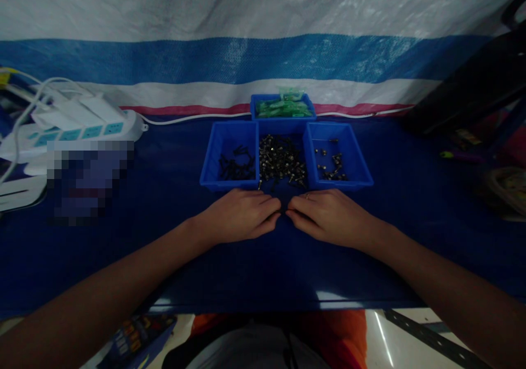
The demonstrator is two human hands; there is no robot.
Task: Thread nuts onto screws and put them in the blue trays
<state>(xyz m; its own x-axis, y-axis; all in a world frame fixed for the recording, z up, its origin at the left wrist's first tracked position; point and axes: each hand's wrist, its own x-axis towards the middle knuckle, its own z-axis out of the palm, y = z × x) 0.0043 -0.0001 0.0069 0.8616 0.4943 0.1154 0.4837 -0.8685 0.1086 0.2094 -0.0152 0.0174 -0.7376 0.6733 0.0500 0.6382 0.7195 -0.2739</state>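
Note:
My left hand and my right hand face each other low over the table, fingertips nearly meeting. Both are closed in a pinch. A tiny dark bit shows between the fingertips, too small to name. Just beyond the hands lies a heap of small dark and shiny screws. On its left stands a blue bin holding black screws. A second blue bin on the right contains a few scattered metal pieces, some with shiny heads.
Behind the heap, a smaller blue bin holds green plastic packets. A white power strip with plugs and cables sits at left. A large black object and a shallow container are at right. The dark blue tabletop ends before my lap.

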